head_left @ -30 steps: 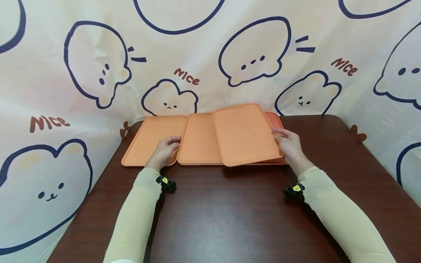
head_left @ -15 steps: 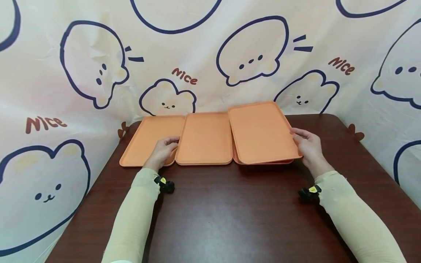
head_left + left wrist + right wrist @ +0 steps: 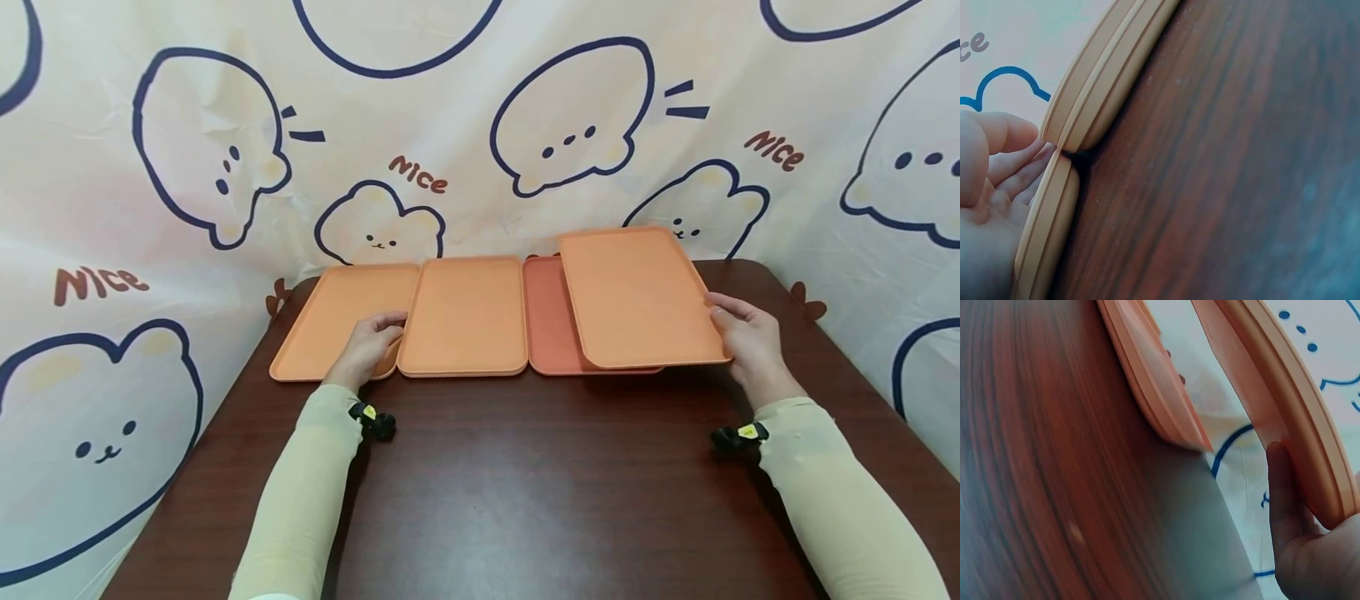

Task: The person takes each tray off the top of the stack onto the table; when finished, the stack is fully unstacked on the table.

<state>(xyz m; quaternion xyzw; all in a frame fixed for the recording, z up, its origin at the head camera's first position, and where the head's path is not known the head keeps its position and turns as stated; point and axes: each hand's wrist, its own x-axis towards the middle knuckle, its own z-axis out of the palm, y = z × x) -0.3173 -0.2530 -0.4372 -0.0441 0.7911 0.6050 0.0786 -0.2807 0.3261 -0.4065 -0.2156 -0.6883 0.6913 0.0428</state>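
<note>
My right hand (image 3: 752,342) grips an orange tray (image 3: 641,296) by its right edge, with fingers underneath in the right wrist view. That tray is raised and overlaps the right part of a reddish tray (image 3: 551,321) on the table. My left hand (image 3: 366,346) reaches over the left orange tray (image 3: 341,312), its fingertips at the left edge of the middle orange tray (image 3: 465,317). In the left wrist view the middle one shows as two stacked trays (image 3: 1100,78), the thumb and fingers close to their corner; whether they press on it I cannot tell.
The trays lie in a row along the back of a dark wooden table (image 3: 525,483). Behind it hangs a pale curtain (image 3: 465,108) with bear drawings. A small black camera (image 3: 738,437) sits on each wrist.
My right hand has carried its orange tray to the right and slightly up, uncovering the whole middle tray and the left part of the reddish one. The left hand has stayed in place.
</note>
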